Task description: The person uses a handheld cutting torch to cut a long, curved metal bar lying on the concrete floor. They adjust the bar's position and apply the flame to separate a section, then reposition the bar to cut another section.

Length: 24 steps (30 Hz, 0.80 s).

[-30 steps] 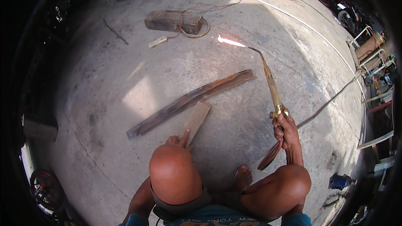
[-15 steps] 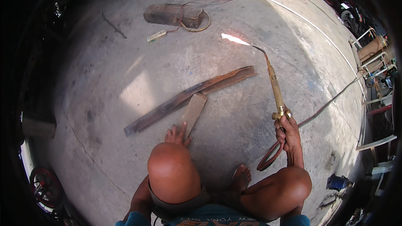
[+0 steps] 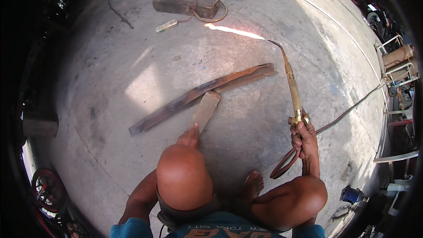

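My right hand [image 3: 305, 140] is wrapped round the lower end of a brass gas torch [image 3: 292, 83], by its valve knobs. The torch points away from me, and a long bright flame [image 3: 238, 31] streams leftward from its bent tip. Beyond my left knee, my left hand [image 3: 189, 136] grips the near end of a flat wooden block [image 3: 207, 108]; the knee hides part of this hand. The block's far end meets a long rusty angle-shaped steel bar [image 3: 194, 94], which lies slantwise on the concrete floor. The right hand is well apart from the bar.
Red and green hoses [image 3: 348, 111] loop below the torch and run off right. A heavy timber block [image 3: 186, 4] with a cable around it lies at the far side, beside a power strip [image 3: 167, 26]. Metal frames [image 3: 398, 68] and a motorcycle [image 3: 374, 17] stand at right.
The flame has grown longer, reaching farther left. My left hand's spread fingers have drawn together at the wooden block's near end. My right hand keeps its hold on the torch.
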Each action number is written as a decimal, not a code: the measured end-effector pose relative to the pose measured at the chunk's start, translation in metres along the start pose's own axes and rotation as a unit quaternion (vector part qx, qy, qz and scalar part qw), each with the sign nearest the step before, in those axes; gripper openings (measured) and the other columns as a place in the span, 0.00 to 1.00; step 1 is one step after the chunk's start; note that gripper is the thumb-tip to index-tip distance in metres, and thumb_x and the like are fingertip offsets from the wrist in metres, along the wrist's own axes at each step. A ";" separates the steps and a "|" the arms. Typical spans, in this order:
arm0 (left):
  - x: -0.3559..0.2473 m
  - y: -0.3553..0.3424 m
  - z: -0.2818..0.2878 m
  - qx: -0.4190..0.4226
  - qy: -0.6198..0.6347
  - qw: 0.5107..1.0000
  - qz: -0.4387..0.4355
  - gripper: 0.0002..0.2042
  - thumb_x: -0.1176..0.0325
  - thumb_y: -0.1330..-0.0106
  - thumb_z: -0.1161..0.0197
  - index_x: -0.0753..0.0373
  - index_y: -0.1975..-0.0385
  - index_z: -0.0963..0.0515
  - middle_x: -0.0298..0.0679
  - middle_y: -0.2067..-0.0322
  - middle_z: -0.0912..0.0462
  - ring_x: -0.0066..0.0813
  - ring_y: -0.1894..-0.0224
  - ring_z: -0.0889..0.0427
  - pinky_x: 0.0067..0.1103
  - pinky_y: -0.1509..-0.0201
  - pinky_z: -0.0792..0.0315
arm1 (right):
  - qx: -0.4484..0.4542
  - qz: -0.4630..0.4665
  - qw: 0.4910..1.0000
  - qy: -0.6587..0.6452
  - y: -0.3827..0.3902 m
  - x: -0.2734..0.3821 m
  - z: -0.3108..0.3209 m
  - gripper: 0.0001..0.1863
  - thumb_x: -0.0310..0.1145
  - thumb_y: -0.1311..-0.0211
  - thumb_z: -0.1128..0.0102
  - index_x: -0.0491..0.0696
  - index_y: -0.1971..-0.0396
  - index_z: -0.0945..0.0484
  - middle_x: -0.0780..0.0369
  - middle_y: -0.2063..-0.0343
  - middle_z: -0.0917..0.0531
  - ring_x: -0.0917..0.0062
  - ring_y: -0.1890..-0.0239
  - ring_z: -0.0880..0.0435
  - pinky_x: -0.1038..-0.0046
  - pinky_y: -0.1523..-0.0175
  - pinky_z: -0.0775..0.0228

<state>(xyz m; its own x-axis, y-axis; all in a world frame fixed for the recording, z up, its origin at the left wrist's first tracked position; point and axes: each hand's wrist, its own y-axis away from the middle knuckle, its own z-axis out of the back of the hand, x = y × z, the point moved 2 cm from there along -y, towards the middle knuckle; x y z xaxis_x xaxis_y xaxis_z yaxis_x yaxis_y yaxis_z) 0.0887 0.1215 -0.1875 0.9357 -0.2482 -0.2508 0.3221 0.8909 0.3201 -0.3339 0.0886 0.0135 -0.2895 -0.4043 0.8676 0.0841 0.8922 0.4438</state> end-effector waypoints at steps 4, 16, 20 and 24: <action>-0.006 0.001 0.013 0.024 -0.004 0.999 0.028 0.46 0.56 0.33 0.30 0.69 0.20 0.46 0.48 0.46 0.23 0.50 0.44 0.19 0.37 0.41 0.19 | -0.002 0.003 1.000 -0.004 0.001 0.003 -0.002 0.43 0.47 0.27 0.30 0.50 0.20 0.41 0.63 0.66 0.20 0.92 0.86 0.36 0.88 0.85 0.42; -0.009 0.020 0.055 0.059 0.076 0.974 0.205 0.46 0.46 0.33 0.29 0.68 0.24 0.42 0.50 0.36 0.31 0.51 0.38 0.26 0.41 0.35 0.25 | -0.039 0.034 0.998 0.028 0.000 0.006 0.003 0.47 0.46 0.30 0.27 0.49 0.20 0.43 0.63 0.68 0.20 0.91 0.87 0.36 0.87 0.87 0.45; 0.005 0.020 0.044 0.087 0.144 0.959 0.230 0.53 0.44 0.42 0.22 0.72 0.25 0.41 0.56 0.36 0.29 0.57 0.33 0.31 0.43 0.29 0.30 | -0.061 0.035 0.997 0.012 -0.002 0.006 0.023 0.43 0.45 0.29 0.29 0.49 0.21 0.41 0.62 0.67 0.20 0.92 0.88 0.37 0.89 0.88 0.46; 0.002 0.020 0.044 0.077 0.180 0.955 0.224 0.53 0.47 0.44 0.20 0.73 0.25 0.41 0.57 0.38 0.27 0.58 0.35 0.30 0.44 0.29 0.31 | -0.109 0.025 0.994 0.018 0.001 0.027 0.033 0.44 0.42 0.31 0.26 0.48 0.22 0.40 0.62 0.68 0.19 0.91 0.88 0.35 0.87 0.87 0.43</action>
<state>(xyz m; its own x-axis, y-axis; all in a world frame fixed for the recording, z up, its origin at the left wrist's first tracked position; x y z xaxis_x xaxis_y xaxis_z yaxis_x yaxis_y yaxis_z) 0.1039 0.1223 -0.1410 0.8835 0.3159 -0.3459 -0.0552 0.8035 0.5927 -0.3729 0.0854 0.0298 -0.2459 -0.3700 0.8959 0.3041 0.8481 0.4338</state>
